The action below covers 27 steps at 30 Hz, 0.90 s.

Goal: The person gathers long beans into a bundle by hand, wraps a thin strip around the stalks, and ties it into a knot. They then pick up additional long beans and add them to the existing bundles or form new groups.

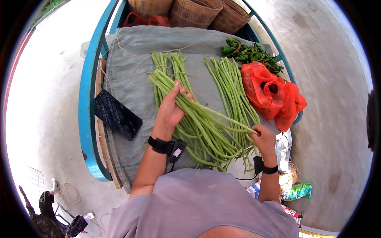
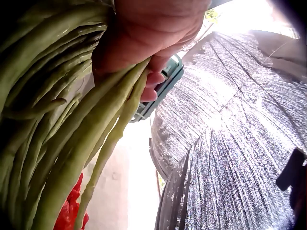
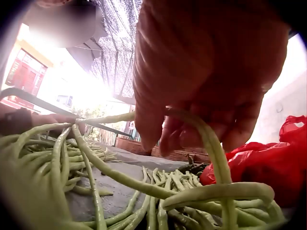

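My left hand [image 1: 173, 106] grips a bunch of long green beans [image 1: 198, 113] near one end, thumb across the top. The other ends of the bunch fan out toward the person's body. My right hand [image 1: 264, 139] pinches a single yardlong bean [image 3: 218, 158] between thumb and fingers, and that bean stretches across to the left hand. Beneath the held bunch lie two bean bundles [image 1: 160, 60] tied with string near their tops. A row of loose beans [image 1: 230, 85] lies to the right, its lower ends partly covered by the held beans.
A grey cloth [image 1: 133, 45] covers the blue-framed cart [image 1: 89, 103]. On it lie a dark phone [image 1: 118, 115], green peppers [image 1: 252, 53] and red plastic bags [image 1: 262, 93]. Wicker baskets [image 1: 194, 12] stand at the far end. Thin strings [image 1: 137, 69] trail over the cloth.
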Motion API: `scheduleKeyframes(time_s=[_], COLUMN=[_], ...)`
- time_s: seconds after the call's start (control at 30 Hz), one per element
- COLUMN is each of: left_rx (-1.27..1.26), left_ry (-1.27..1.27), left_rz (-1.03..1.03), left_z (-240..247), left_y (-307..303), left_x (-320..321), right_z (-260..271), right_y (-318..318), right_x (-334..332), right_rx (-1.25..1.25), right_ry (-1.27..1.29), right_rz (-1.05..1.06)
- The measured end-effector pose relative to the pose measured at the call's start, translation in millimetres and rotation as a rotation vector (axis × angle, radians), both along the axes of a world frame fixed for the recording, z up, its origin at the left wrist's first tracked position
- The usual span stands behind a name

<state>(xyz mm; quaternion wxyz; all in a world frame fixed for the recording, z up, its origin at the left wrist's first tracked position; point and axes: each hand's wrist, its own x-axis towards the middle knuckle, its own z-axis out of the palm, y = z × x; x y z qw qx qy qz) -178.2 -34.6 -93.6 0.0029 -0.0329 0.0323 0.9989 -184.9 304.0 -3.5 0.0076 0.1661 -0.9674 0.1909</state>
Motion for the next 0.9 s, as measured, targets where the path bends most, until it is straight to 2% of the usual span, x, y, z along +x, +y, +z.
scheduleKeyframes(time_s=[0.03, 0.13, 0.2, 0.23, 0.33, 0.37, 0.47, 0.5, 0.57, 0.63, 0.7, 0.77, 0.9], left_rx=[0.004, 0.005, -0.003, 0.004, 0.009, -0.001, -0.037, -0.053, -0.055, -0.069, -0.084, -0.084, -0.085], left_ry=[0.005, -0.001, -0.024, -0.026, -0.038, -0.049, -0.043, -0.036, -0.116, -0.170, -0.208, -0.120, -0.068], left_rz=[-0.003, -0.012, 0.003, 0.000, 0.000, 0.003, 0.004, 0.000, 0.020, 0.027, 0.012, -0.017, -0.036], left_z=[0, 0, -3, -5, -8, -6, -9, -9, 1, 9, 12, 5, -1], left_y=[0, 2, 0, 0, 0, 0, -2, -2, 1, 0, -1, -2, -4], left_x=[-1, -1, -2, -2, -3, -2, -3, -3, 0, 1, 3, 2, 1], right_z=[6, 33, 52, 63, 86, 86, 51, 44, 32, 8, -36, -74, -87], right_y=[3, -3, -16, -18, -19, -1, 21, 7, -17, -34, -43, -49, -72], right_x=[2, 0, 1, -1, -6, -10, -26, -38, -59, -87, -129, -164, -180], right_rx=[-0.072, -0.081, -0.376, -0.222, 0.086, 0.183, 0.227, 0.071, -0.018, 0.149, -0.120, -0.031, 0.113], right_ry=[-0.071, 0.337, 0.409, 0.540, 0.283, -0.096, -0.171, -0.174, -0.162, -0.071, -0.184, -0.190, -0.154], right_rz=[-0.061, -0.038, -0.153, -0.072, -0.026, 0.034, 0.346, 0.231, 0.072, 0.120, 0.111, -0.021, -0.211])
